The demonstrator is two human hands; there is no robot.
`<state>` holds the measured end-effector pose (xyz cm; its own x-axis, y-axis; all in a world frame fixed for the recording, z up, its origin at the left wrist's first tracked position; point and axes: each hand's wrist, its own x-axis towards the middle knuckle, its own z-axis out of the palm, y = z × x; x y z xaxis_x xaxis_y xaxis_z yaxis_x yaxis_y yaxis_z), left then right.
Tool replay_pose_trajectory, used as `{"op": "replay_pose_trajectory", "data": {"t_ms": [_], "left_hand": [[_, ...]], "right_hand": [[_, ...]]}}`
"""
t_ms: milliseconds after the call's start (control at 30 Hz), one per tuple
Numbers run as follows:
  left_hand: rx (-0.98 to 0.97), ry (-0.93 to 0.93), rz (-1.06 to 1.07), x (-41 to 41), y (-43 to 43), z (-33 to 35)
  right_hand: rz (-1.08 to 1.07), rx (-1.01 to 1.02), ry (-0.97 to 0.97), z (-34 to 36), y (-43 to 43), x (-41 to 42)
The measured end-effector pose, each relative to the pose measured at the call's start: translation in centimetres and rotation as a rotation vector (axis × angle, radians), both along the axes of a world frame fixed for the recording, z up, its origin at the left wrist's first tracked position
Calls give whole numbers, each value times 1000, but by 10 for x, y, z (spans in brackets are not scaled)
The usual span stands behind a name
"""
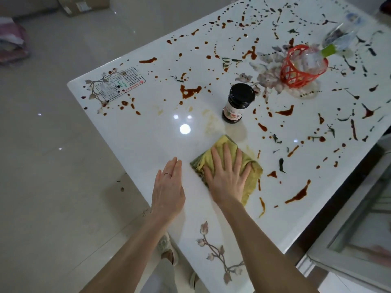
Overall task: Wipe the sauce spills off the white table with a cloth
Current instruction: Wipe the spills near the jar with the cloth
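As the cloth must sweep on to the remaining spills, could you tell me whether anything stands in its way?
Yes: a black-lidded jar stands just beyond the cloth under the right hand; a red basket sits farther back right.

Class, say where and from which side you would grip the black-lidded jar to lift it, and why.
Grip the jar round its body below the black lid, probably from the near side: it stands upright, nothing touching it.

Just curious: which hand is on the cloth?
The right hand, spread flat on the yellow cloth; the left hand is beside it, touching no cloth.
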<state>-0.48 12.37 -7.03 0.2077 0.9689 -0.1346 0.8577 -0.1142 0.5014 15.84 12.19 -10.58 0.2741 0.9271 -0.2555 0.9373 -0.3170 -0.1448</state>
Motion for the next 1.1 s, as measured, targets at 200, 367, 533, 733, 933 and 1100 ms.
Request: {"op": "replay_pose_trajectory", "data": {"t_ms": [200, 367, 533, 733, 933, 1100], "left_hand": [[4, 3, -2, -4, -18, -1], [9, -7, 10, 0, -32, -1], [22, -12, 54, -5, -45, -3], [-13, -16, 113, 1, -68, 0], [17, 1, 97, 17, -89, 5], [9, -10, 75, 33, -108, 9]], "right_hand": [[-11, 75, 14, -2, -49, -36], [195, 102, -61, -3, -85, -24], [-18, 26, 16, -2, -54, -10], [301, 122, 7, -1, -131, -46], [296, 138, -63, -8, -113, 16], [208, 139, 9, -6, -138, 4]]}}
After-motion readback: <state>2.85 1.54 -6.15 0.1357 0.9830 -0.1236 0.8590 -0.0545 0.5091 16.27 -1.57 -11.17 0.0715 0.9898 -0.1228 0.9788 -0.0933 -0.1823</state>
